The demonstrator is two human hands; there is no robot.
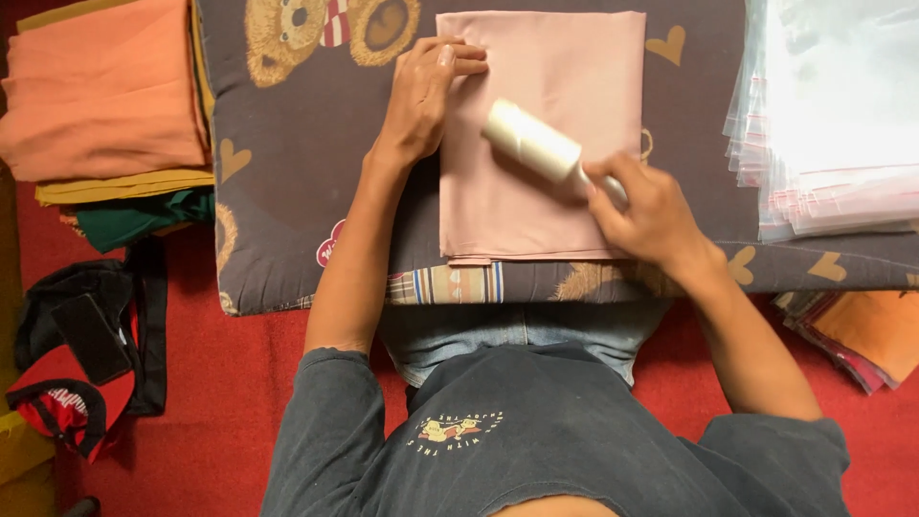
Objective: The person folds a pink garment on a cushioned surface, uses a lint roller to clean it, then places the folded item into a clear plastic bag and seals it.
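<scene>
Right hand (651, 213) grips a white lint roller (532, 143) resting on the folded pink cloth (542, 134); left hand (422, 96) lies flat, fingers together, on that cloth's left edge. Plastic bags (831, 115) lie right, apart.

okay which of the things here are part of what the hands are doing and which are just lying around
In use:
left hand pressing on the folded pink cloth
right hand holding the lint roller on it
grey printed mat underneath

Lying about:
stack of clear bags
orange fabric pile
black bag
</scene>
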